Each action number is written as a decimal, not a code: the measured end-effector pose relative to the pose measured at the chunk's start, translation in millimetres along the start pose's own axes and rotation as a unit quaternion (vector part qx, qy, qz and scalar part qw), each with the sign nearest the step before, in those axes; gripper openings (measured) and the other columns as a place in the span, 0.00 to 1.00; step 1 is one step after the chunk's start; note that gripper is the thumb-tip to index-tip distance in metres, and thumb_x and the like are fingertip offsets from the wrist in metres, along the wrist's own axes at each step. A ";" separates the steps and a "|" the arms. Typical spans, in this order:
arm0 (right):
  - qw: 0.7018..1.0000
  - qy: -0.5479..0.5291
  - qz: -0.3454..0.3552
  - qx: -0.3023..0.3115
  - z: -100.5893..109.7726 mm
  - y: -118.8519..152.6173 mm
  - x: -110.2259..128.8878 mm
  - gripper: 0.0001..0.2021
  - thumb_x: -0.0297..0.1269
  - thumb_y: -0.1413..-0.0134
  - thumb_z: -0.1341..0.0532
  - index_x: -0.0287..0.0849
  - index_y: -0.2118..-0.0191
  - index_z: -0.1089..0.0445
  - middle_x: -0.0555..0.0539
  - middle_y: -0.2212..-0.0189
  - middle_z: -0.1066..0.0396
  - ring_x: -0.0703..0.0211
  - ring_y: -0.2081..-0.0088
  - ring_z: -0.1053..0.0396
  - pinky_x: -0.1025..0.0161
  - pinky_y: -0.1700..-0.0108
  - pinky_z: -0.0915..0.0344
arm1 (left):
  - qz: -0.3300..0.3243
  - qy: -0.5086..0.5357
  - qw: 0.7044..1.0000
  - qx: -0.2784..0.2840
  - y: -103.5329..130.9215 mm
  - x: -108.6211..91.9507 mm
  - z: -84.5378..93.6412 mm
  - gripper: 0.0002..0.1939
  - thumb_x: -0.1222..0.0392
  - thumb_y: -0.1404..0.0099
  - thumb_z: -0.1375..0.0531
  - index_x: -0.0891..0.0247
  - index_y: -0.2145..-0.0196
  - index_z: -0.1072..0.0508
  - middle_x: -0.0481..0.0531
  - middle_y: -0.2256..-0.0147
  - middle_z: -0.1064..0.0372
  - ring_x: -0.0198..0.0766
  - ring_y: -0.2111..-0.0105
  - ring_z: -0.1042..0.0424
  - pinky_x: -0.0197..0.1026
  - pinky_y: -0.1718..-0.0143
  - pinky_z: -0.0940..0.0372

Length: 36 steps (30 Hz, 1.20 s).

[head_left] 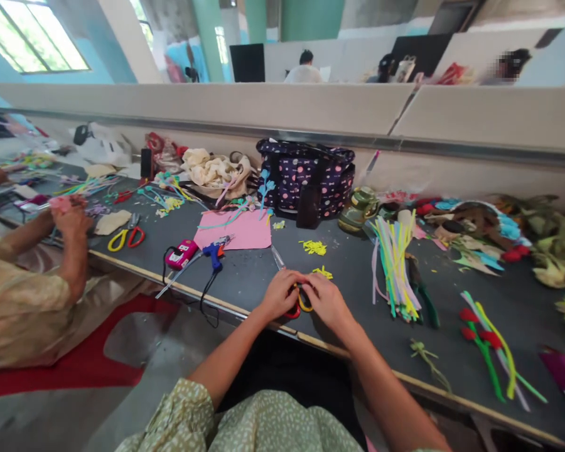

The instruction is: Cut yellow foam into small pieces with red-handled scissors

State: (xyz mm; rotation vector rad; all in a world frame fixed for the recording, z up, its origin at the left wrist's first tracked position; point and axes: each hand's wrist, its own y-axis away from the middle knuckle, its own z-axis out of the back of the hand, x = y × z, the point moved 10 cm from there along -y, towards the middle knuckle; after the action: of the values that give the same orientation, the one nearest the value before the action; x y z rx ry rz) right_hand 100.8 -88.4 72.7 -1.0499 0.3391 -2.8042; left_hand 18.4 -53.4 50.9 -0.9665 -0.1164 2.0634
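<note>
My left hand [281, 292] and my right hand [326, 297] meet near the table's front edge, fingertips pinched together. Whatever small thing they hold, if any, is too hidden to name. Under them lies a pair of scissors [278, 258], blades pointing away, with one red and one yellow handle loop partly covered by the fingers. Just beyond my right hand are short yellow pieces [322, 272], and farther back a second yellow pile [313, 247]. To the left, a blue glue gun [213, 256] rests by a pink sheet [238, 231] with a blue pipe-cleaner flower [265, 187] at its edge.
A bundle of pipe cleaners [396, 267] stands out at right, near red-tipped stems [489, 342]. A dark patterned bag [332, 179] and a green jar [358, 210] line the back. At left, a co-worker's hand [71, 220] works beside other scissors [127, 235].
</note>
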 end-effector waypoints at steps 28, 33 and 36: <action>0.805 -0.526 -0.175 -0.212 34.0 35.5 -50.4 0.22 0.46 0.55 0.36 0.46 0.52 0.33 0.51 0.68 0.36 0.72 0.76 0.44 0.74 0.81 0.47 | 0.038 0.052 0.998 -0.020 -12.9 -13.5 -5.0 0.22 0.52 0.43 0.39 0.59 0.51 0.32 0.57 0.52 0.33 0.46 0.49 0.37 0.49 0.48 0.41; 0.769 -0.586 -0.163 -0.197 53.4 33.3 -59.2 0.16 0.46 0.52 0.38 0.47 0.57 0.30 0.52 0.70 0.41 0.73 0.79 0.53 0.77 0.85 0.54 | -0.095 -0.006 0.993 0.067 -37.6 -36.2 -50.5 0.25 0.56 0.47 0.35 0.53 0.50 0.32 0.55 0.44 0.38 0.47 0.41 0.44 0.55 0.41 0.50; 0.763 -0.588 -0.172 -0.206 62.9 31.1 -66.1 0.17 0.42 0.53 0.36 0.47 0.56 0.30 0.53 0.70 0.41 0.75 0.79 0.54 0.79 0.85 0.53 | -0.107 -0.001 0.989 0.100 -49.8 -30.8 -69.7 0.22 0.59 0.47 0.35 0.49 0.54 0.29 0.50 0.46 0.35 0.44 0.42 0.41 0.54 0.41 0.52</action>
State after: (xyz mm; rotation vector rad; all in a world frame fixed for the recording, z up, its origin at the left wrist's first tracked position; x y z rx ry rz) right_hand 193.3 -115.8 69.2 -2.8667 0.6101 -1.6715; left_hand 108.6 -60.4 40.3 -0.7919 -0.0121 1.8393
